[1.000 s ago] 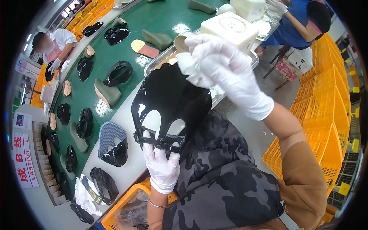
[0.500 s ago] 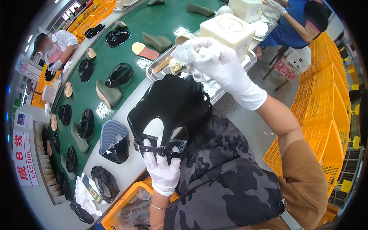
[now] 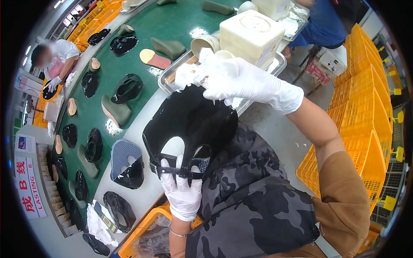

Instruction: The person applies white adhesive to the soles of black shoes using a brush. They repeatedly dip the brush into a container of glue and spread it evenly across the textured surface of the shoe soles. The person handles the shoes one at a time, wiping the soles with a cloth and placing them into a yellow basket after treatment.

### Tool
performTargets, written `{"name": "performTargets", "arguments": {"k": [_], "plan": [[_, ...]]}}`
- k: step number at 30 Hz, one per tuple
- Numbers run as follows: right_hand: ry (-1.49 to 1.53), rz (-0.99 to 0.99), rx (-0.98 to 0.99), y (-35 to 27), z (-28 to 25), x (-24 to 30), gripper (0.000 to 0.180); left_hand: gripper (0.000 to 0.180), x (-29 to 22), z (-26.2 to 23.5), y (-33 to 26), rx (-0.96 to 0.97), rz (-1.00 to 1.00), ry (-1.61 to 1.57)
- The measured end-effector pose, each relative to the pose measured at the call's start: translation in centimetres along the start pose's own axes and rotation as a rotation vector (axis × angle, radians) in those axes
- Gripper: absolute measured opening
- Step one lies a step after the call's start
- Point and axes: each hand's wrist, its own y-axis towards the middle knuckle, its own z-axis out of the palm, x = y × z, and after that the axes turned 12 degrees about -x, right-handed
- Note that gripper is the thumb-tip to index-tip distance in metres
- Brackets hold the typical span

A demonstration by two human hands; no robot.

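My gloved left hand (image 3: 186, 195) is closed on the strap end of a glossy black shoe upper (image 3: 189, 118), its fingers reaching through the cut-outs below a buckled strap (image 3: 183, 173). At the upper's far edge, my gloved right hand (image 3: 245, 81) pinches a crumpled white cloth (image 3: 186, 76) against or just over the rim. Its fingertips are partly hidden by the cloth. Just beyond lies a metal tray (image 3: 165, 81) with a square cream container (image 3: 251, 36) and a cup (image 3: 204, 44).
A green conveyor (image 3: 144, 43) carries black uppers, pink insoles and grey-green shoe lasts (image 3: 116, 111). Another upper (image 3: 127, 163) lies on the white ledge at left. Orange crates (image 3: 357, 112) stack at right. One person (image 3: 60, 60) works across the belt, another (image 3: 320, 21) at upper right.
My right hand has come down with the cloth from above the tray to the upper's far edge. The left hand keeps its grip. The view has shifted slightly.
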Motion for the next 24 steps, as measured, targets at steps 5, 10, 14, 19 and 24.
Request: {"name": "performTargets", "arguments": {"k": [5, 10, 14, 19, 24], "plan": [[-0.083, 0.059, 0.062, -0.2, -0.1, 0.4, 0.019, 0.029, 0.3, 0.1, 0.2, 0.012, 0.048, -0.022], [-0.13, -0.068, 0.038, 0.8, -0.7, -0.5, 0.018, 0.029, 0.1, -0.1, 0.7, 0.033, 0.079, -0.014], [-0.106, -0.14, -0.143, 1.3, -2.2, -1.8, 0.025, 0.032, 0.1, 0.3, 0.6, 0.038, 0.032, -0.044], [0.033, -0.323, -0.687, 0.6, -7.6, -2.7, 0.023, 0.023, 0.7, 0.4, 0.4, 0.014, -0.049, -0.12], [-0.048, -0.53, -1.063, -2.3, -10.7, -8.5, 0.018, 0.028, 1.1, 0.7, 1.5, -0.104, -0.288, -0.38]]}}
